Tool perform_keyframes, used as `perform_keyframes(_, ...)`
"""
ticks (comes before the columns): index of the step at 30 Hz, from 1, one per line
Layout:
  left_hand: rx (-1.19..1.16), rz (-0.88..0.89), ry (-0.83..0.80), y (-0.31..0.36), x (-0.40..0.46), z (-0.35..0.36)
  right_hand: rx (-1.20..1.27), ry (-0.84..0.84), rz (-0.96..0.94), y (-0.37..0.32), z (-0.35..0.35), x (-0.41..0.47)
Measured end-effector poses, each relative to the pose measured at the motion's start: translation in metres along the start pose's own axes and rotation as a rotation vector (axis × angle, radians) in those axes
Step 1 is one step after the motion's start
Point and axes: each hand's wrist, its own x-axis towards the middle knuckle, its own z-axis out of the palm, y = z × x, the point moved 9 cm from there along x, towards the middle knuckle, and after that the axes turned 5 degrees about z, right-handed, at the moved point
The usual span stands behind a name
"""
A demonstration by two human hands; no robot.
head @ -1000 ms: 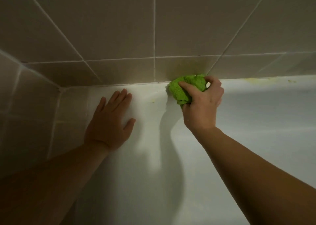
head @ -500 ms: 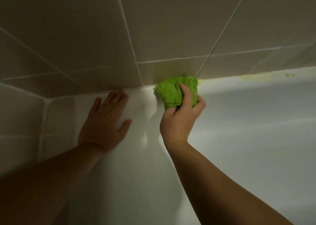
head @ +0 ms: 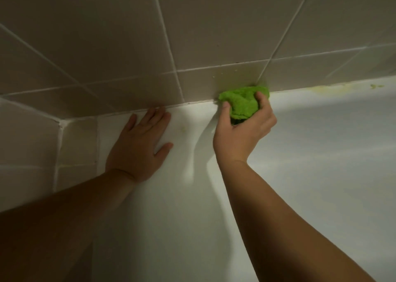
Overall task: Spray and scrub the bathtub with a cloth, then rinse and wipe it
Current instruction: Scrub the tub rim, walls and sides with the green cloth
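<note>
We see both arms reaching forward over a white tub [head: 310, 174], toward the seam where its rim meets a tiled wall [head: 128, 35]. The right hand [head: 242, 131] grips a bunched green cloth [head: 243, 104], thumb curled on the cloth's left side and a finger hooked over its right edge, the rest of the fingers hidden beneath the wad. The cloth sits pressed against the tub rim right at the seam, its top edge touching the base of the tiles just below a grout line.

The left hand [head: 139, 146] lies flat on the tub's surface to the left of the cloth, fingers straight and close together, thumb spread out to the right; the fingertips reach the seam. The two hands are near one another but apart.

To the right of the cloth, along the rim, we see a yellowish stain [head: 330, 88] and a small green speck [head: 375, 86] farther on. A fainter mark [head: 183, 128] shows between the hands. At far left the tiles turn a corner.
</note>
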Motion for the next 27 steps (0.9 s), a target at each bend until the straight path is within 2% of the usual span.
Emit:
perform_keyframes(3, 0.008, 0.06, 0.018, 0.006, 0.004, -0.001, 0.002, 0.044, 0.036, -0.005, 0.007, -0.007)
perform_keyframes(6, -0.001, 0.147, -0.021, 0.013, 0.011, 0.0, -0.063, -0.15, -0.026, -0.01, 0.025, -0.025)
perform_keyframes(8, -0.004, 0.2, -0.029, 0.017, 0.015, 0.002, -0.092, -0.177, -0.039, -0.007, 0.014, -0.01)
perform_keyframes(11, -0.013, 0.271, -0.01, 0.022, 0.022, 0.002, -0.06, 0.062, 0.049, 0.003, -0.034, 0.046)
perform_keyframes(13, -0.022, 0.324, -0.005, 0.027, 0.027, 0.002, -0.052, 0.138, 0.132, 0.008, -0.051, 0.066)
perform_keyframes(16, -0.029, 0.391, 0.003, 0.034, 0.037, 0.001, -0.076, -0.005, 0.078, 0.0, -0.031, 0.048)
perform_keyframes(20, -0.025, 0.468, -0.002, 0.047, 0.05, 0.003, -0.163, -0.378, -0.112, -0.009, 0.006, 0.012)
perform_keyframes(22, -0.013, 0.493, -0.007, 0.05, 0.053, 0.004, -0.2, -0.39, -0.134, -0.007, -0.005, 0.031)
perform_keyframes(25, 0.009, 0.529, -0.015, 0.056, 0.057, 0.006, -0.204, -0.246, -0.09, 0.002, -0.038, 0.071)
perform_keyframes(27, 0.022, 0.563, -0.015, 0.063, 0.063, 0.009, -0.196, -0.228, -0.083, 0.001, -0.04, 0.073)
